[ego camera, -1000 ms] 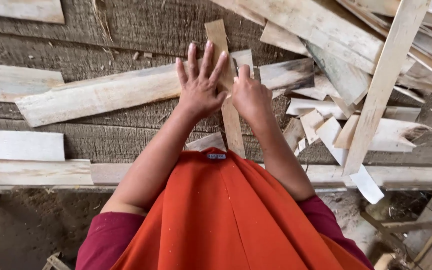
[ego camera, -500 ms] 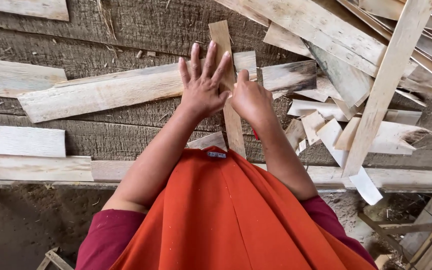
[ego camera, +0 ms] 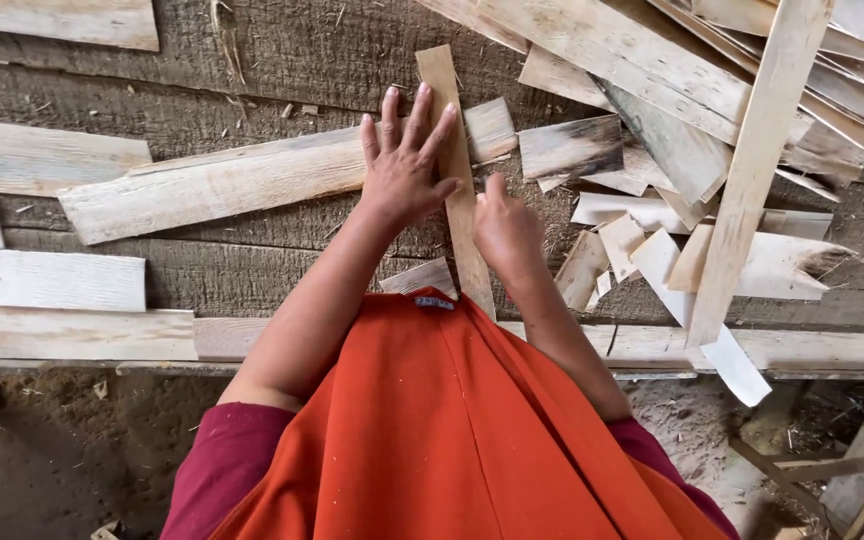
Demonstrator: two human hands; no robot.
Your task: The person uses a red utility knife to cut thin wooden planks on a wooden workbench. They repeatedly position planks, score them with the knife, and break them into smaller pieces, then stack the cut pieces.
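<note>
Narrow wood strip [ego camera: 457,170] lies on the plank floor [ego camera: 252,270], long axis pointing away from the person. Left hand [ego camera: 404,165] flat, fingers spread, on it; right hand [ego camera: 505,230] loosely curled beside, grip unclear.

A rough grey plank platform [ego camera: 252,60] fills most of the frame under soft daylight. Bare dirt floor [ego camera: 42,460] shows lower left, and pale wood offcuts [ego camera: 712,150] pile up at upper right.

The narrow upright slat's [ego camera: 457,180] lower end disappears beneath the orange cloth [ego camera: 452,430].
</note>
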